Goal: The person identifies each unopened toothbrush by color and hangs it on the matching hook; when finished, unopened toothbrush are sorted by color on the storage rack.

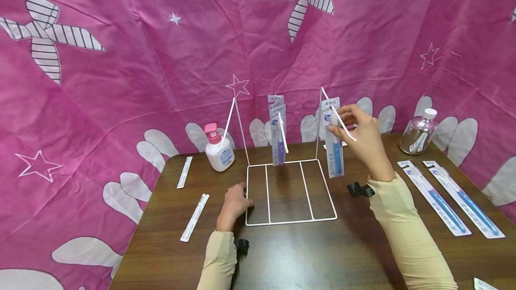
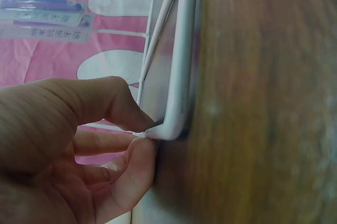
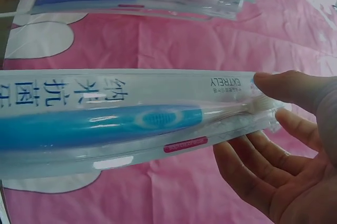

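Note:
A white wire display rack [image 1: 291, 223] stands on the table, its hooks pointing forward. My left hand [image 1: 235, 202] pinches the left rod of its base near the front corner, as the left wrist view shows. At the right hook my right hand [image 1: 360, 131] holds a packaged blue toothbrush [image 1: 337, 151] upright by the upper part of its pack. In the right wrist view, thumb and fingers grip that pack near the brush head. Packaged purple toothbrushes [image 1: 277, 135] hang on the middle hook. The left hook carries nothing.
Two packaged blue toothbrushes [image 1: 437, 200] lie on the right of the table. A clear bottle with a white cap [image 1: 418, 133] stands behind them. A pink-topped pump bottle [image 1: 220, 149] is left of the rack. Two narrow white packets [image 1: 195, 217] lie further left.

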Demonstrator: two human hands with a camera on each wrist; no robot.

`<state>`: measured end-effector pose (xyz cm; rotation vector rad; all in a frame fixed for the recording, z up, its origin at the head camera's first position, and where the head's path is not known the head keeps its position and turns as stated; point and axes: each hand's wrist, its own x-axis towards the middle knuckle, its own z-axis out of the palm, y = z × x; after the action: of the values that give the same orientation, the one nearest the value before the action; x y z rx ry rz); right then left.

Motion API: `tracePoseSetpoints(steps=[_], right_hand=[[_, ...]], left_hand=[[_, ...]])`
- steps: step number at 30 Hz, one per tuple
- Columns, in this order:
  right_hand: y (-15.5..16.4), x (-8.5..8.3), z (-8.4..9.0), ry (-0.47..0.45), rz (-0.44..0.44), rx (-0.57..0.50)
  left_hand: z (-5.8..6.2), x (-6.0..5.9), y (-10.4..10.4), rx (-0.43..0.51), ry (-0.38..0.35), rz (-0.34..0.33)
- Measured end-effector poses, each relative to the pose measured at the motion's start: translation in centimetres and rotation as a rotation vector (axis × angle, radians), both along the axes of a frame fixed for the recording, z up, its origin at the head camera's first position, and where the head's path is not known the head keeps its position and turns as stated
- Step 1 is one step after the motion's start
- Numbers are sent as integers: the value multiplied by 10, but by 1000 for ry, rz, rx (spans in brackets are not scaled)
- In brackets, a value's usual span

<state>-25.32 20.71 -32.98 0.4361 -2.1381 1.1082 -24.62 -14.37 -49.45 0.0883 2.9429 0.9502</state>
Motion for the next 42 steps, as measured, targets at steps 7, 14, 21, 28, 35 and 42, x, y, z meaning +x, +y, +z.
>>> tracePoseSetpoints(steps=[7,14,21,28,35,42], right_hand=[[-3,-23,4,-33,-25,26],[-6,-39,8,-94,-41,23],[-7,-51,8,-86,-74,32],[-9,-53,6,-94,-82,23],[-10,-58,0,-100,-92,-3],[-11,-63,-4,-125,-111,-21]], left_hand=[[2,0,-1,6,-15,13],[3,1,-1,-6,-3,5],[3,1,0,13,-22,16],[3,3,1,10,-18,17],[2,3,1,16,-23,25],[3,4,1,22,-13,14]])
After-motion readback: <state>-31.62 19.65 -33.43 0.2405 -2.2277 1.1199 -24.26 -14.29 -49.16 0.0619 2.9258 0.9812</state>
